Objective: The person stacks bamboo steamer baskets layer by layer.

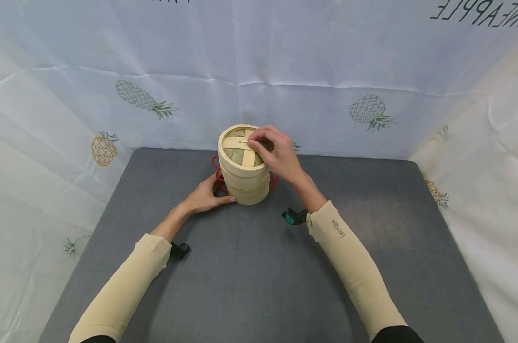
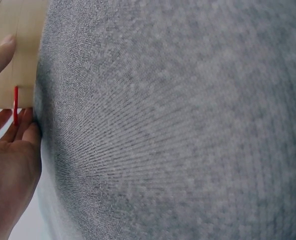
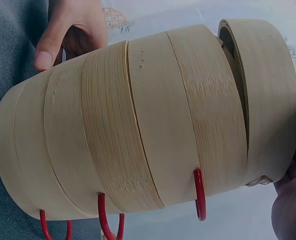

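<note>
A stack of round bamboo steamer baskets [image 1: 245,183] stands upright near the table's back edge, with red loop handles [image 3: 199,194] on its sides. My left hand [image 1: 204,195] holds its lower left side, the thumb in front and the fingers behind, beside a red handle [image 2: 16,105]. On top is the woven bamboo lid [image 1: 233,154]. Thumb and fingertips of my right hand [image 1: 279,151] pinch the small loop at the lid's centre. In the right wrist view, the lid [image 3: 272,100] sits tilted, with a dark wedge-shaped gap between its rim and the top basket [image 3: 207,90].
The stack stands on a dark grey cloth-covered table [image 1: 237,281]. Behind it hangs a pale curtain [image 1: 259,57] printed with pineapples, close to the back edge. A black strap device [image 1: 295,216] sits at my right wrist, and another [image 1: 180,250] at my left.
</note>
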### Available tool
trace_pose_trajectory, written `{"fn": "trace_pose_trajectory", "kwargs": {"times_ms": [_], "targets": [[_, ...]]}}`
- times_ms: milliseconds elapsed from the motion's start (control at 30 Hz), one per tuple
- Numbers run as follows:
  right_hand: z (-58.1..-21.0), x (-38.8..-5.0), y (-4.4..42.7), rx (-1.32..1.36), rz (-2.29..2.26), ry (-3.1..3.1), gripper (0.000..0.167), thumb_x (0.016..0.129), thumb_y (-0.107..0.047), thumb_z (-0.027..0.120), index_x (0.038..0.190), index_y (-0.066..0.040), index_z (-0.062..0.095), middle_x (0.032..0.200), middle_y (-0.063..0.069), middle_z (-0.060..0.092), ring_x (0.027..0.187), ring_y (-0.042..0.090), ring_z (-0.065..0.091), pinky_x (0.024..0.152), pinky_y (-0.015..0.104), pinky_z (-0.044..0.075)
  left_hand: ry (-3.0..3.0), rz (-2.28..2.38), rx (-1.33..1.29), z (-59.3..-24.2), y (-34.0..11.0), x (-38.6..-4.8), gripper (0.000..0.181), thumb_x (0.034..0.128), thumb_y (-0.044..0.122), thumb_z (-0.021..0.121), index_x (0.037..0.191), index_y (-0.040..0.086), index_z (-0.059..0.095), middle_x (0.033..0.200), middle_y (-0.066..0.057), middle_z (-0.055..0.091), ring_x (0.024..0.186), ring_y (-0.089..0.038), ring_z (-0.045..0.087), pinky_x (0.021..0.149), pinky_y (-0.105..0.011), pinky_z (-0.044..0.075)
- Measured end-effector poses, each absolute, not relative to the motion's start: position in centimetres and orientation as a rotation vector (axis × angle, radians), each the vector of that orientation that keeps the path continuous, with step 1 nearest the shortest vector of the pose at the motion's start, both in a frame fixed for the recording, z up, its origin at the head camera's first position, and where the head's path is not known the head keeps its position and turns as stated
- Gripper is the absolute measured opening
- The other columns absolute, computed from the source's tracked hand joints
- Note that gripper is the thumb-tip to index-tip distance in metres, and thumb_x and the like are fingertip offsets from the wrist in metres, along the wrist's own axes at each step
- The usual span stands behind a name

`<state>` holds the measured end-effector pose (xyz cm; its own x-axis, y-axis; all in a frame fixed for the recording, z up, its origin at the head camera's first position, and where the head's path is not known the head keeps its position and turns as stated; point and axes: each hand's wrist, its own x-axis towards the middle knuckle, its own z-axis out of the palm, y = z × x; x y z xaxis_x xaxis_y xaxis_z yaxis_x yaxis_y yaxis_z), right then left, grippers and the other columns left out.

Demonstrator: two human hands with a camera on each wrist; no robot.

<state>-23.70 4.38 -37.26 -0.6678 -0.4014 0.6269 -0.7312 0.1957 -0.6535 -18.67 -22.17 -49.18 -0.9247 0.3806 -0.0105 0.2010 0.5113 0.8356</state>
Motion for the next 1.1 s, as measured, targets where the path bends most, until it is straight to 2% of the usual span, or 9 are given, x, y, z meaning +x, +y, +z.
{"fn": "trace_pose_trajectory", "kwargs": {"times_ms": [267, 733, 1100], "targets": [[-37.27, -23.68, 4.27, 1.058, 1.455, -2.175, 0.011, 0.104, -0.009, 0.074, 0.107, 0.001, 0.079, 0.113, 0.017, 0.074, 0.088, 0.022, 0.067, 0.075, 0.023, 0.052, 2.546, 1.393, 0.495, -49.14, -22.14, -18.65, 0.09, 0.0952, 0.024, 0.087, 0.168, 0.013, 0.035, 0.163, -0.014, 0.052, 0.151, -0.035, 0.055, 0.128, -0.055, 0.043], [-37.46, -23.55, 3.92, 1.048, 1.423, -2.157, 0.011, 0.104, -0.008, 0.073, 0.106, 0.002, 0.078, 0.113, 0.018, 0.074, 0.1, 0.029, 0.069, 0.083, 0.03, 0.056, 2.559, 1.382, 0.486, -49.11, -22.15, -18.72, 0.092, 0.095, 0.024, 0.087, 0.169, 0.011, 0.033, 0.164, -0.015, 0.051, 0.153, -0.035, 0.053, 0.129, -0.054, 0.042], [-37.55, -23.52, 3.85, 1.068, 1.348, -2.156, 0.012, 0.104, -0.01, 0.073, 0.106, 0.001, 0.078, 0.112, 0.018, 0.074, 0.102, 0.03, 0.068, 0.084, 0.032, 0.056, 2.562, 1.381, 0.49, -49.15, -22.07, -18.75, 0.094, 0.0945, 0.023, 0.087, 0.169, 0.01, 0.033, 0.164, -0.015, 0.051, 0.152, -0.035, 0.054, 0.129, -0.055, 0.043]]}}
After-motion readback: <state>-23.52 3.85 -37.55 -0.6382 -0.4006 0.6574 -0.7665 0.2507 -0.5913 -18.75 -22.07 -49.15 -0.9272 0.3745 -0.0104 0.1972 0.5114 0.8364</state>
